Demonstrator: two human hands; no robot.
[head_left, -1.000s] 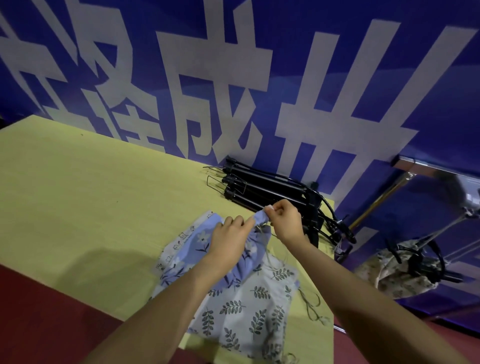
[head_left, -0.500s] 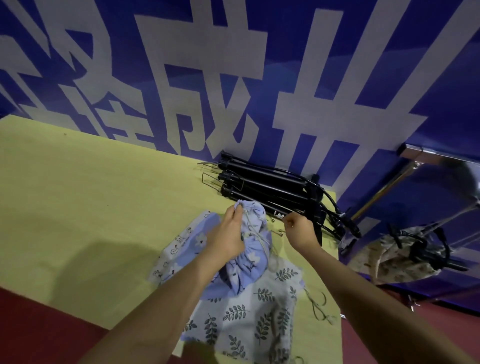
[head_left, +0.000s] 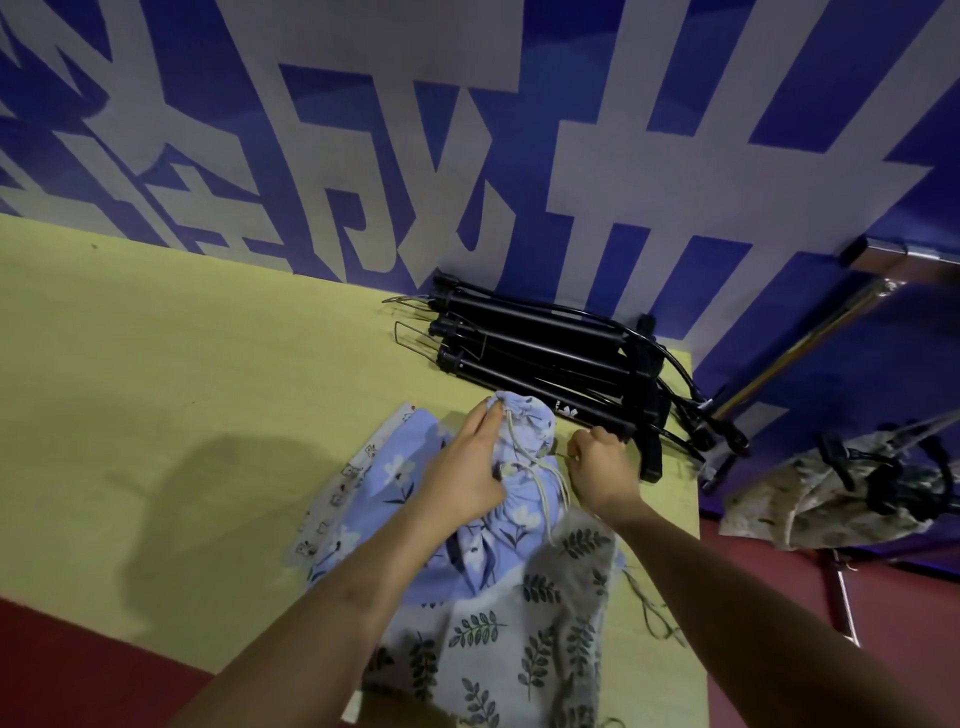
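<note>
A blue flowered drawstring bag (head_left: 519, 514) lies bunched on the yellow table (head_left: 208, 395), its gathered mouth pointing away from me. My left hand (head_left: 465, 473) grips the bag just below the gathered mouth. My right hand (head_left: 602, 470) pinches the pale drawstring (head_left: 540, 483) to the right of the bag, and the cord runs taut from the mouth to my fingers. Under the blue bag lies a grey cloth bag with a dark leaf print (head_left: 519, 639), and a white printed cloth (head_left: 337, 493) shows at the left.
A bundle of folded black stands with cables (head_left: 561, 358) lies against the blue and white wall at the table's far right. Right of the table stand a metal rack (head_left: 810, 338) and a beige floral bag (head_left: 810, 499). The floor is red.
The bag's mouth has gone from held open between both hands to gathered tight. My right hand has moved off to the right with the cord; my left hand now holds the bunched neck.
</note>
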